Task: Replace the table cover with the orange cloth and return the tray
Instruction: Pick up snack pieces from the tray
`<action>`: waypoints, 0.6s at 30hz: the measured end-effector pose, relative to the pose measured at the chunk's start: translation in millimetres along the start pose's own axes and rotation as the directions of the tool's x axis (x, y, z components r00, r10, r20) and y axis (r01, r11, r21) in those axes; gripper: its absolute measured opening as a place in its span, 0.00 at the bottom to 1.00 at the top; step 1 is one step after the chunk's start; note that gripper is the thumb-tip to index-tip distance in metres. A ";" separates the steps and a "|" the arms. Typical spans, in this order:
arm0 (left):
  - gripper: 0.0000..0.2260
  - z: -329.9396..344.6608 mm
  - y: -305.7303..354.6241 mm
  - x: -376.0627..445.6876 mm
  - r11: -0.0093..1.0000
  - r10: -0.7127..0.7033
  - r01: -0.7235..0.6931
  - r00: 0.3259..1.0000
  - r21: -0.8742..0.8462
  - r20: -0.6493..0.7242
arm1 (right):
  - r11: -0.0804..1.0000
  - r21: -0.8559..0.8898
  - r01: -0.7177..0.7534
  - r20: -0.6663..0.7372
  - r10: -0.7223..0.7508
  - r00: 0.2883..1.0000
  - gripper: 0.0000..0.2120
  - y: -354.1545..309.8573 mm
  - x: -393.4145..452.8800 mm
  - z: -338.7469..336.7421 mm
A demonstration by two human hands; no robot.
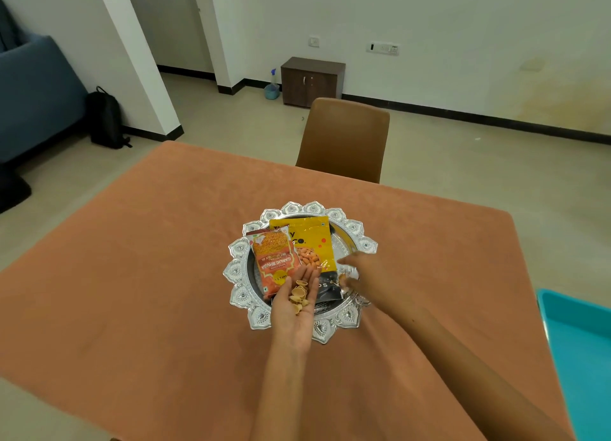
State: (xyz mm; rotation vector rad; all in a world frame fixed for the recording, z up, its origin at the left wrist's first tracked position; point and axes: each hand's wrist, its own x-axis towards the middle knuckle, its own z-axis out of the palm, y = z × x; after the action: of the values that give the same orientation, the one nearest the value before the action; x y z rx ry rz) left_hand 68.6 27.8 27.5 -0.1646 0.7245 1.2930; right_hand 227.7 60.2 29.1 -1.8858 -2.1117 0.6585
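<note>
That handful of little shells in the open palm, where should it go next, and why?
Probably tip the shells out of the left hand into something off the table, perhaps the blue bin at the right. The orange cloth already covers the table and the silver tray with its snack packets sits on it, so the palmful looks like leftover litter. The right hand is blurred at the tray's edge.

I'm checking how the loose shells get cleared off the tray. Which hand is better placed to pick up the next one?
The right hand, probably. It reaches palm-down to the silver tray's right rim beside the yellow packet, though blurred. The left hand lies palm-up, cupping a pile of shells, so it cannot pick.
</note>
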 end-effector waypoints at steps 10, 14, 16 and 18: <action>0.17 -1.1 -6.0 -3.2 0.999 -0.016 0.016 1.000 0.037 0.000 | 0.891 -0.454 0.014 0.110 0.040 0.993 0.12 -31.5 6.5 16.5; 0.18 -1.9 -6.1 -4.6 0.999 -0.008 0.009 1.000 0.037 -0.005 | 0.930 -0.366 -0.027 0.076 0.059 0.995 0.10 -29.1 13.6 15.1; 0.18 -2.6 -5.9 -4.1 1.000 -0.009 0.010 1.000 0.022 -0.012 | 0.966 -0.252 -0.061 0.052 0.077 0.996 0.09 -24.6 18.8 14.1; 0.16 -3.0 -5.6 -4.9 0.999 -0.017 0.018 1.000 0.027 -0.012 | 0.993 -0.083 -0.078 0.030 0.081 0.996 0.07 -19.9 22.3 11.7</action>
State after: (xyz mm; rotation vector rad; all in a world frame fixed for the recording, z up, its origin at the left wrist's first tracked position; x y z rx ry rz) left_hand 72.0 20.6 26.5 -0.1561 0.7486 1.2657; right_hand 201.7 78.7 25.7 -2.0256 -2.1239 0.6332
